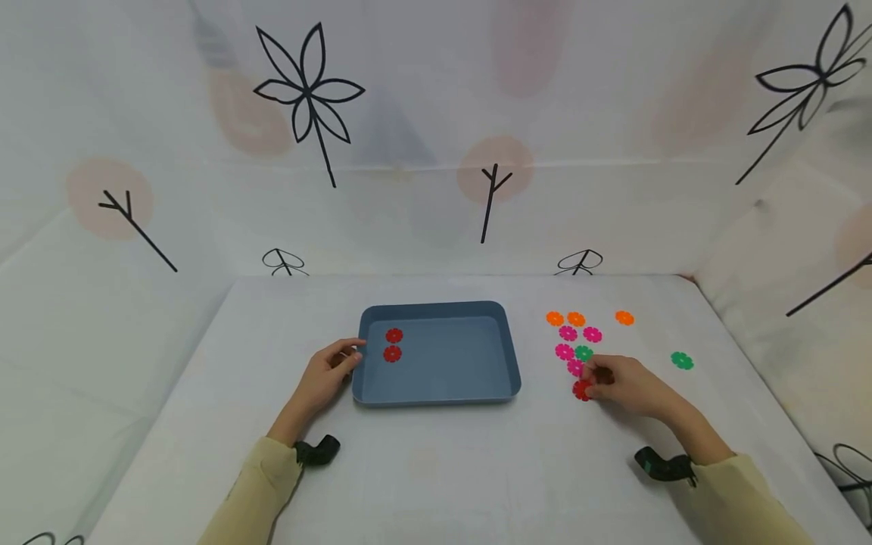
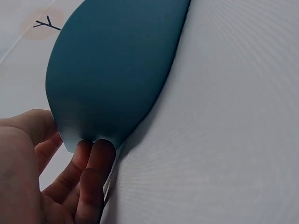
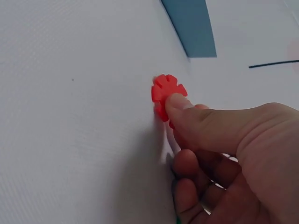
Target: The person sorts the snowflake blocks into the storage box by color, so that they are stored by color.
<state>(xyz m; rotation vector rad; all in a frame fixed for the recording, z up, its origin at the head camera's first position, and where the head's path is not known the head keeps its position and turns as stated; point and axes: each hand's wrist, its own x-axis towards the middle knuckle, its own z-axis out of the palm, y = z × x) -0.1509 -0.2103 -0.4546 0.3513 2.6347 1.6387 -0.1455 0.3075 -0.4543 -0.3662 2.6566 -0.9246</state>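
Note:
A blue-grey tray (image 1: pixel 436 390) lies on the white table with two red notched discs (image 1: pixel 393 344) inside at its left. My left hand (image 1: pixel 334 371) holds the tray's left side, its fingertips (image 2: pixel 103 148) at the outer wall. To the right of the tray, my right hand (image 1: pixel 623 386) pinches a red flower-shaped notched disc (image 3: pixel 168 91) between thumb and finger. This disc stands tilted close over the cloth. Just beyond the right hand lie several pink discs (image 1: pixel 565 351) and a green disc (image 1: pixel 583 353), the nearest pink one partly hidden by the fingers.
Orange discs (image 1: pixel 575 319) lie at the back right, one of them apart from the other two. Another green disc (image 1: pixel 682 360) sits alone farther right. White cloth walls (image 1: pixel 409 219) with printed plants enclose the back and sides. Both wrists carry black camera mounts (image 1: pixel 664 465).

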